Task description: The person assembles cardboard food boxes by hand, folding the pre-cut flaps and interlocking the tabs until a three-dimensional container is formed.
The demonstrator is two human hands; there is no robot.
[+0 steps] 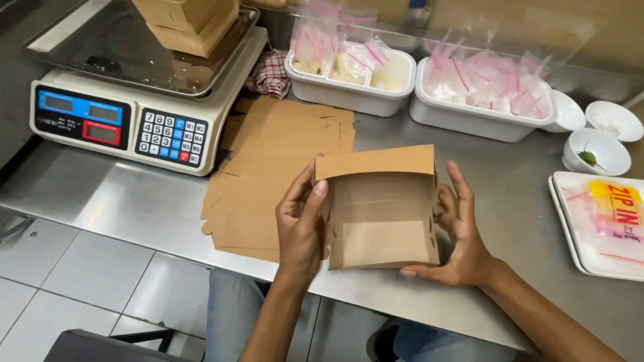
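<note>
Both hands hold a half-folded brown cardboard box [382,208] just above the near edge of the steel table [134,201]. The box's open side faces up toward the camera; its lid flap stands at the far side, tilted back. Its long axis runs left to right, roughly level with the table edge.

The left hand [300,224] grips the box's left wall, thumb pressed on the top corner of the flap, fingers curled close together around the side. The right hand [459,231] cups the right wall, fingers spread apart and partly bent, thumb lying along the near bottom edge.

Just left of the box, a stack of flat cardboard blanks [268,167] lies on the table. Far left sits a weighing scale [127,114] with folded boxes on its pan. Far side: two white tubs [416,94] filled with small plastic bags. Right: small white bowls [597,151] and a tray [570,228] with bags.
</note>
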